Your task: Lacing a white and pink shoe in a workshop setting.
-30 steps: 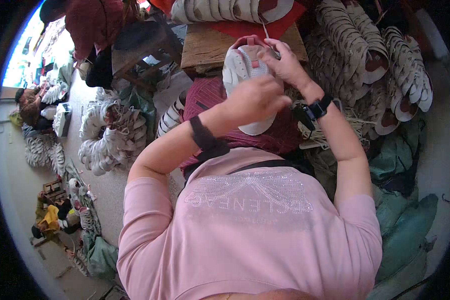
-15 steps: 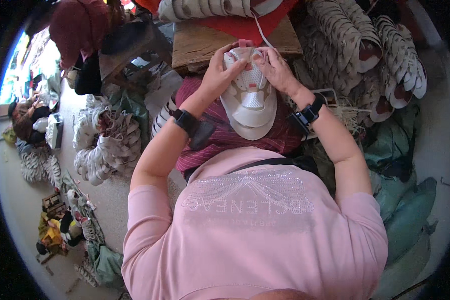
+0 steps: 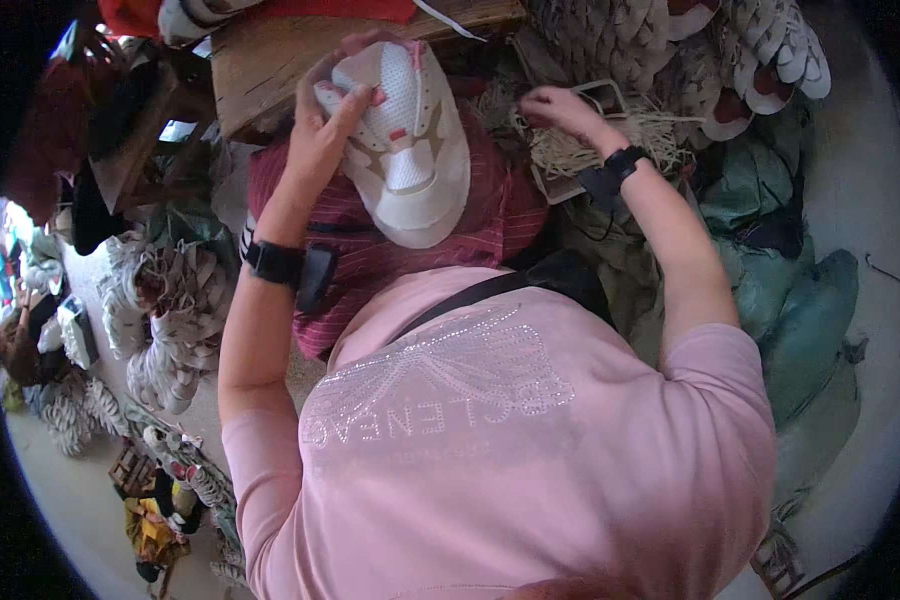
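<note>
A white and beige shoe upper [image 3: 425, 205], with a mesh tongue and small red patches, rests over my lap with its toe toward me. My left hand [image 3: 322, 138] grips its left side near the opening, the thumb lying across the tongue. Off to the right, my right hand [image 3: 562, 110] is over a pale basket [image 3: 610, 92] filled with thin cream strips, perhaps laces [image 3: 660, 148]. The right fingers are curled together at the basket's left edge. Whatever they may hold is too small to make out.
Ahead stands a wooden bench [image 3: 270, 70] with a red cloth [image 3: 345, 8] and a white lace on it. Bundles of shoe uppers [image 3: 610, 40] are heaped at the far right. Green sacks [image 3: 810, 310] lie to the right, and a ring of uppers [image 3: 165, 310] is on the floor at left.
My right hand has left the shoe upper and moved right to the basket. The left hand still holds the upper, now tilted. The whole view has shifted and turned.
</note>
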A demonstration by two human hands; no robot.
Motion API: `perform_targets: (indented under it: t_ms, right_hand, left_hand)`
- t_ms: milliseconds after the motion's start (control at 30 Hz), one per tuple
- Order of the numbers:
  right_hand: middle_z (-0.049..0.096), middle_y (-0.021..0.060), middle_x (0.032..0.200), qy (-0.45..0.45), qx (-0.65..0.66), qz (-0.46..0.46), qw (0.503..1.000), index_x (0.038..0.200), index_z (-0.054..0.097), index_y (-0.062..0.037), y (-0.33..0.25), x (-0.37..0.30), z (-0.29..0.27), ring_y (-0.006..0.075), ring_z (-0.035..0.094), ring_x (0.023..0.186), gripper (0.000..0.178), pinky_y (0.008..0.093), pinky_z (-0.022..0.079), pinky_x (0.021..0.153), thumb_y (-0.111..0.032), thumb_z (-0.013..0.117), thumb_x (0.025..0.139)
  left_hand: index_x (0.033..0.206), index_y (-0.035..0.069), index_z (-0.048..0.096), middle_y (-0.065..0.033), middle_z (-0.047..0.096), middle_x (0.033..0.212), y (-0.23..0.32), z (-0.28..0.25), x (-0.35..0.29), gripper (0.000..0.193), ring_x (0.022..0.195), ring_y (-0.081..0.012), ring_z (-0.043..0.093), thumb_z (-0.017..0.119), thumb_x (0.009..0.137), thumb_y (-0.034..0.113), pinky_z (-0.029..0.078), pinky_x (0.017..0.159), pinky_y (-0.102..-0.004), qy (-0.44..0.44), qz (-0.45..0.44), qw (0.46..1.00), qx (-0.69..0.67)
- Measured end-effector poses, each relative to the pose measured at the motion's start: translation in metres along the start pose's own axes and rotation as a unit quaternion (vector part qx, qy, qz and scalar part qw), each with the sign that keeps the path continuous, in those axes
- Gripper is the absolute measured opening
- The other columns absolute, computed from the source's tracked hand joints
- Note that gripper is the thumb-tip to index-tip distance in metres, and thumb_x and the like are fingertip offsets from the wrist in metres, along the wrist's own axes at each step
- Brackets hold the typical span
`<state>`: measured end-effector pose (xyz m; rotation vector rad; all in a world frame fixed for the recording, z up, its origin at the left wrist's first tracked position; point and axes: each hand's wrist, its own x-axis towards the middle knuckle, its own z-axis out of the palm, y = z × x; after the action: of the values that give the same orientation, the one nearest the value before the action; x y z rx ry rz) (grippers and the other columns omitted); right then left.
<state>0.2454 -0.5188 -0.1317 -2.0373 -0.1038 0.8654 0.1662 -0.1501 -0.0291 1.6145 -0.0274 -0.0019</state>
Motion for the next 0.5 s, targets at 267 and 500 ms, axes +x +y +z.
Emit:
perform_targets:
  t_ms: [267,500]
  right_hand:
    - [0.070,0.0154,0.100,0.116,-0.322,0.133,0.930,0.102,0.069,-0.0029,0.148,0.045,0.029,0.0325,0.066,0.089,0.026,0.0416,0.052,0.074,-0.022,0.060,0.087]
    - [0.067,0.0130,0.104,0.052,-0.451,0.035,0.890,0.104,0.068,-0.0074,0.190,0.065,0.046,0.0292,0.064,0.098,0.020,0.0401,0.051,0.081,-0.012,0.055,0.089]
  left_hand:
    - [0.142,0.006,0.037,-0.0105,0.043,0.137,0.019,0.007,-0.006,0.056,0.125,-0.0186,0.043,0.060,0.095,0.028,0.034,0.106,-0.0308,0.023,-0.030,0.999,0.036]
    - [0.141,0.002,0.033,-0.0109,0.053,0.122,0.023,0.012,0.001,0.062,0.105,-0.0164,0.057,0.064,0.093,0.026,0.045,0.093,-0.0284,0.032,-0.034,0.999,0.019]
